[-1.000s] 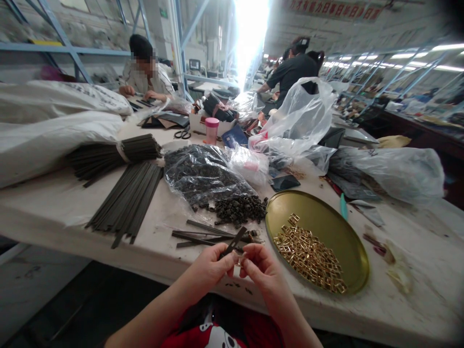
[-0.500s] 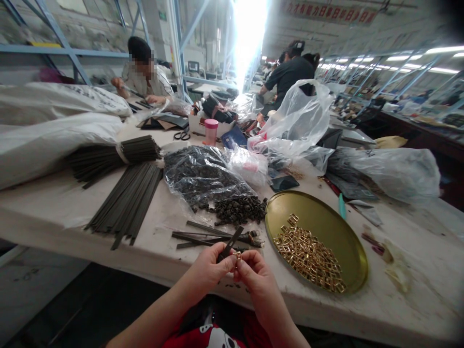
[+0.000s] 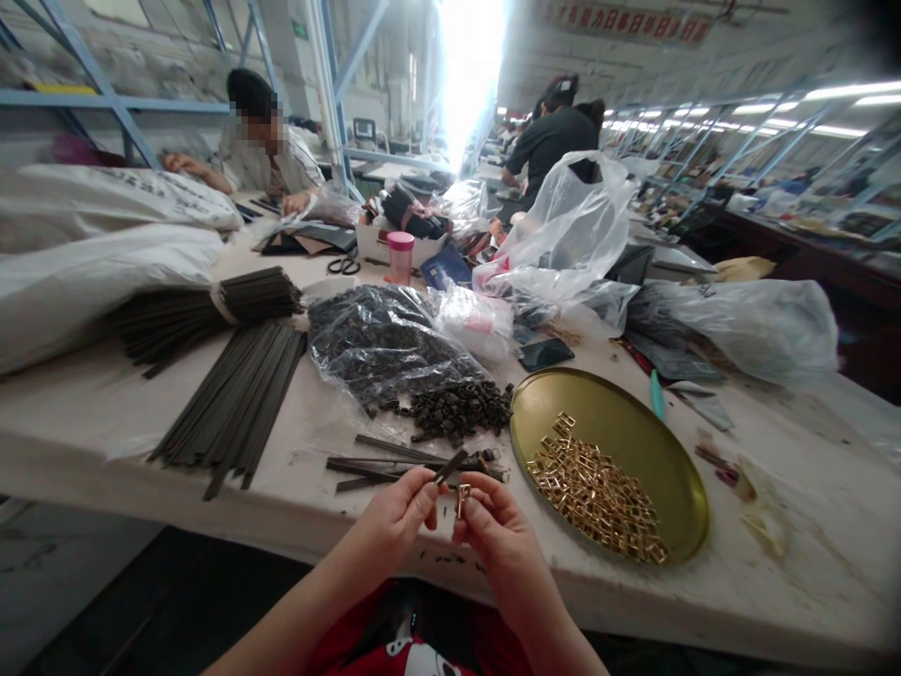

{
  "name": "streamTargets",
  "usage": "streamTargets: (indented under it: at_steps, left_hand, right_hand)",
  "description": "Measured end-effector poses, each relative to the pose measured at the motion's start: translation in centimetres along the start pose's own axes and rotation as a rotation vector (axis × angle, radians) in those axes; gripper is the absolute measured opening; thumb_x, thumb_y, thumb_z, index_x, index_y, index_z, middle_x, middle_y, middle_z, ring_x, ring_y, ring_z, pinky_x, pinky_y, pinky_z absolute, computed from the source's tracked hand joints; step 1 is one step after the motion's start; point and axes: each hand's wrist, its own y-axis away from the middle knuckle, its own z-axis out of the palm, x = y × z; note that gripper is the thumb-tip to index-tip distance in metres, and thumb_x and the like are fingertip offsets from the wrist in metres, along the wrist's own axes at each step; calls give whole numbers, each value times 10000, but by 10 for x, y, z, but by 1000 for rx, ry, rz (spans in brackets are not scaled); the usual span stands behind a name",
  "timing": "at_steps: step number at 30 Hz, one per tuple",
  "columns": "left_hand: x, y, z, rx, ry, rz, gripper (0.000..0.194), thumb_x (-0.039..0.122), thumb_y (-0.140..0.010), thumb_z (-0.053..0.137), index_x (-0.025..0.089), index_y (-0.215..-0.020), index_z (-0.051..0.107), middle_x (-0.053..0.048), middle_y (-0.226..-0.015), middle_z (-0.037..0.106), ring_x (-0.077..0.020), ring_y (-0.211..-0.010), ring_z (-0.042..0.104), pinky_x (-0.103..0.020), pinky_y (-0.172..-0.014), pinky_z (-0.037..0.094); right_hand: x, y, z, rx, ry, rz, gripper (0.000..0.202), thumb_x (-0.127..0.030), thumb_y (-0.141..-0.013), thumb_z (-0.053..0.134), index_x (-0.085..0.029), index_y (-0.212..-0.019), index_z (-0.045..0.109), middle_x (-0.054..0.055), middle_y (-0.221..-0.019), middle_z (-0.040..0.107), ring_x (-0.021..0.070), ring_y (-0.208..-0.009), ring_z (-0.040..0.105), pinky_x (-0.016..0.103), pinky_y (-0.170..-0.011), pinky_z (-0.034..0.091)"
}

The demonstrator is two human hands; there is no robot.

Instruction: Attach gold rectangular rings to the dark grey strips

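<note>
My left hand (image 3: 403, 512) pinches a dark strap (image 3: 450, 466), whose end points up and to the right. Close beside it, my right hand (image 3: 496, 526) holds a small gold buckle (image 3: 463, 499) between thumb and fingers. A narrow gap separates the hands at the table's front edge. Just beyond them lie a few dark straps (image 3: 352, 464) with buckles at their right ends. To the right, a round gold tray (image 3: 619, 404) bears a heap of gold buckles (image 3: 598, 498). Small black loops (image 3: 457, 410) spill from a clear plastic bag (image 3: 394, 343).
Two bundles of dark strips (image 3: 236, 404) lie on the left of the table (image 3: 84, 422), near white sacks (image 3: 91, 272). Farther back are a pink-lidded jar (image 3: 401, 255), scissors (image 3: 344, 264) and plastic bags (image 3: 577, 225). A person (image 3: 264, 155) sits across the table.
My hands have moved slightly apart, and the buckle now shows upright in my right fingers. The view has shifted a little. The person across has moved one hand outward to the left.
</note>
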Motion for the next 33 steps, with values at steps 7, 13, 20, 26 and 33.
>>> streamTargets:
  at_steps: [7,13,20,26,33]
  left_hand:
    - [-8,12,-7,-43,-242,63,305,351,-864,383,200,-1004,608,-49,-904,641,-187,-826,552,-249,-763,394]
    - [-6,13,-7,-37,-352,119,297,312,-874,371,211,-1027,604,-70,-1004,632,-206,-922,553,-278,-818,386]
    - [6,14,15,-62,-27,20,172,253,-855,358,155,-897,493,12,-661,544,-130,-612,520,-228,-599,415]
    - [6,15,19,-57,115,-18,111,258,-835,371,178,-774,416,37,-628,489,-120,-566,517,-237,-566,421]
    - [11,14,15,-118,169,-7,106,211,-825,357,179,-743,416,34,-634,491,-124,-618,504,-248,-617,404]
  right_hand:
    - [-5,1,-2,32,-305,198,386,-256,-598,768,-211,-957,634,-44,-638,573,49,-509,530,164,-498,443]
    - [-2,7,1,-5,-124,102,356,-349,-680,698,-195,-989,611,-53,-560,541,46,-452,465,158,-456,396]
    - [13,14,12,-26,-9,12,296,-408,-718,638,-174,-892,582,-60,-544,504,50,-453,425,151,-431,355]
    - [14,15,13,-35,-22,42,262,-368,-717,642,-172,-868,558,-47,-597,524,54,-482,444,147,-430,359]
    - [11,14,10,-59,50,-14,235,-358,-762,598,-165,-882,540,-48,-570,527,59,-488,453,160,-460,376]
